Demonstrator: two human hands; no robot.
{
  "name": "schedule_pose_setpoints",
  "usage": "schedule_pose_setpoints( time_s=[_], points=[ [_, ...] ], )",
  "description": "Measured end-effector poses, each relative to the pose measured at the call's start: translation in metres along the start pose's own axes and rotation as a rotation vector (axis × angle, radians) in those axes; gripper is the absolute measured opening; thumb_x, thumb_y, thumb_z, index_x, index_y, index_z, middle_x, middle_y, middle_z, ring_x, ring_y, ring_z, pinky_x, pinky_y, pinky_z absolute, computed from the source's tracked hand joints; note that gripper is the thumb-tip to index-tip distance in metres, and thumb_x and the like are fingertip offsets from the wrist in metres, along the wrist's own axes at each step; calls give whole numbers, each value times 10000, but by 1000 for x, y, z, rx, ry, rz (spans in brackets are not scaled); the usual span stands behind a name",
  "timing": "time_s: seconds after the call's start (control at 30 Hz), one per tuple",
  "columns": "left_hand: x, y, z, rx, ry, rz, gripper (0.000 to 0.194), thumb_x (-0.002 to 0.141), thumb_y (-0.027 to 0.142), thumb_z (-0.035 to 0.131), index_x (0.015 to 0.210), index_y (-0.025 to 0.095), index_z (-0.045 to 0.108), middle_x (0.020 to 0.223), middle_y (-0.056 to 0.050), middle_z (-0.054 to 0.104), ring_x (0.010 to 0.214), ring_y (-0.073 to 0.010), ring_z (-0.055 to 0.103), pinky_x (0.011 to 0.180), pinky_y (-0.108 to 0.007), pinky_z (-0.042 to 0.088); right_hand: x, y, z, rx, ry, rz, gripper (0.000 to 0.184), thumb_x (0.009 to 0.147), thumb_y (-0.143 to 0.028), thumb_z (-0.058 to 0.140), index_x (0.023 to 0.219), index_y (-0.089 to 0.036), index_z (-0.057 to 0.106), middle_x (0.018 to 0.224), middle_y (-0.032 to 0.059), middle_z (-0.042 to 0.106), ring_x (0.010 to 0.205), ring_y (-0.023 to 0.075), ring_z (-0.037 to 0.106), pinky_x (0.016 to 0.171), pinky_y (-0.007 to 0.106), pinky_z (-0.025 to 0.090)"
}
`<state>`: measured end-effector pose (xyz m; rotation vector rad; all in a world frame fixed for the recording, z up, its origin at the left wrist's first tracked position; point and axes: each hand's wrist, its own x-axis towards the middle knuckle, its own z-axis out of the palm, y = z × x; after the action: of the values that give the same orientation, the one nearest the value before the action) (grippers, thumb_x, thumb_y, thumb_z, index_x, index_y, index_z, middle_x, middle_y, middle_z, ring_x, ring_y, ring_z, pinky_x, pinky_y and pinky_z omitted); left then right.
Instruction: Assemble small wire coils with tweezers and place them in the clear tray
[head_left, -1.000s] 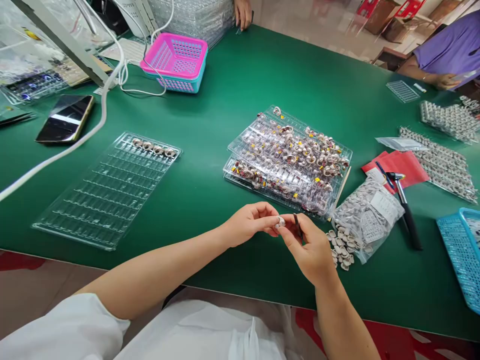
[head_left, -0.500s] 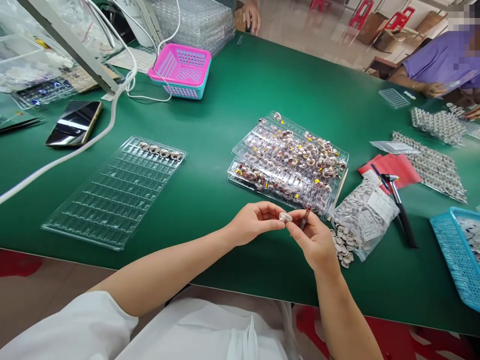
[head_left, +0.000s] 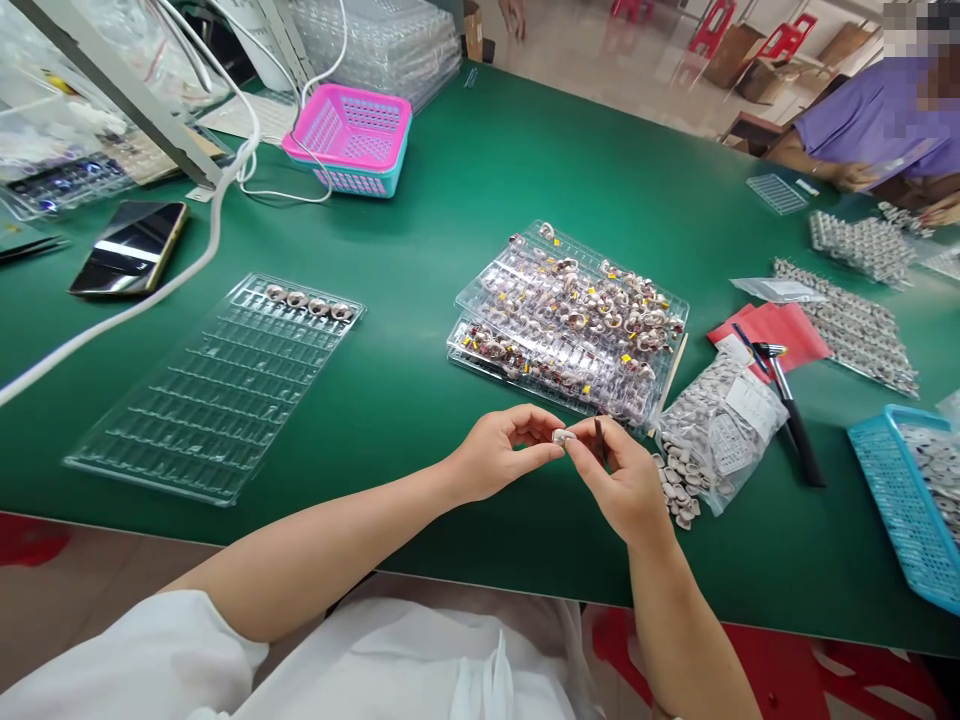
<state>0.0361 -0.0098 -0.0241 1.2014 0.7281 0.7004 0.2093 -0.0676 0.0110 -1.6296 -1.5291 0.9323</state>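
My left hand (head_left: 504, 452) pinches a small whitish earbud shell (head_left: 562, 437) between thumb and fingertips. My right hand (head_left: 621, 478) grips the other side of that shell with thumb and index finger. A thin dark brown strip (head_left: 599, 436), possibly a tool, stands up among the right fingers; its lower part is hidden. Just beyond my hands lie stacked clear trays (head_left: 480, 292) full of whitish parts with brown and yellow bits. At the left, another clear tray (head_left: 187, 400) has a few dark-centred shells (head_left: 307, 303) in its far row. Loose shells (head_left: 679, 485) lie beside my right hand.
Right of my hands are a plastic bag of shells (head_left: 724, 420), a black-handled tool (head_left: 799, 430), a red sheet (head_left: 802, 332) and a blue basket (head_left: 885, 500). A phone (head_left: 129, 250), white cable (head_left: 214, 235) and pink basket (head_left: 349, 150) are left. A co-worker (head_left: 862, 130) sits far right.
The view has shifted slightly to the right. Both hands keep hold of the shell, which has turned a little. The brown strip in my right hand now stands more upright.
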Motion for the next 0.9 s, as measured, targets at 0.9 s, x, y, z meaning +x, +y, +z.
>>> schedule_pose_setpoints(
  time_s=[0.9],
  points=[
    [-7, 7, -1, 96, 26, 131, 300, 820, 327, 699, 1043, 125, 694, 961, -107, 725, 839, -189, 680, 801, -315, 560, 5, 17, 3, 407, -195, 225, 306, 888, -453, 569, 780, -167, 601, 595, -22, 477, 529, 105, 409, 487, 243, 295]
  ],
)
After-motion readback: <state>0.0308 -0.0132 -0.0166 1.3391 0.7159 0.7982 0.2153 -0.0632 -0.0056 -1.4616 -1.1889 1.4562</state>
